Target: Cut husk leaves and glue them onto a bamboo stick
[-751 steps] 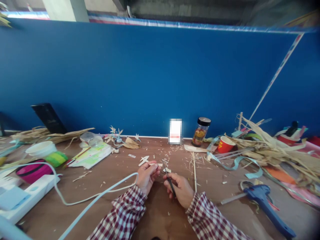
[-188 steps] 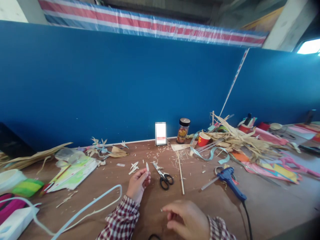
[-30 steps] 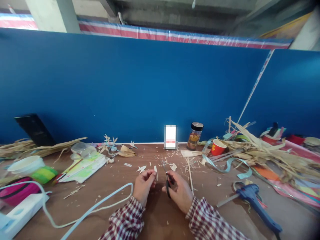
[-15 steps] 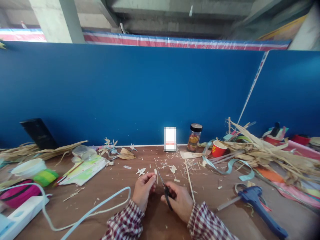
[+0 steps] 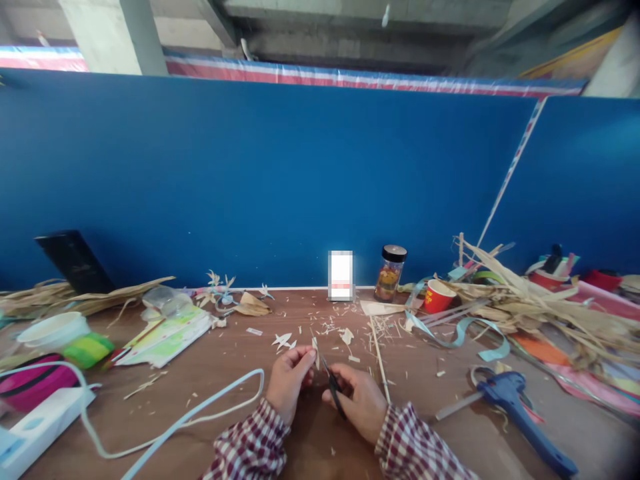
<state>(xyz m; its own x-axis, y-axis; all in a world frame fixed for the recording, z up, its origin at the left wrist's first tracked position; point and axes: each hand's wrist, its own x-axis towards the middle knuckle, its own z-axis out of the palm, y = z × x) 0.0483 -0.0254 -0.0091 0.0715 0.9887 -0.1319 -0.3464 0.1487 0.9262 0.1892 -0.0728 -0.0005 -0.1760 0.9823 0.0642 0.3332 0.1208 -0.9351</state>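
As your right hand grips the black-handled scissors, your left hand, just across from it, pinches a pale strip between thumb and fingers. For a clean edge, a firm pinch well clear of the blades and short, unhurried snips should serve best; whether blade and strip touch is hard to tell. The strip sits at your left fingertips, long axis running away from you, free end pointing forward. Beyond that hand, pale pointed pieces lie on the table.
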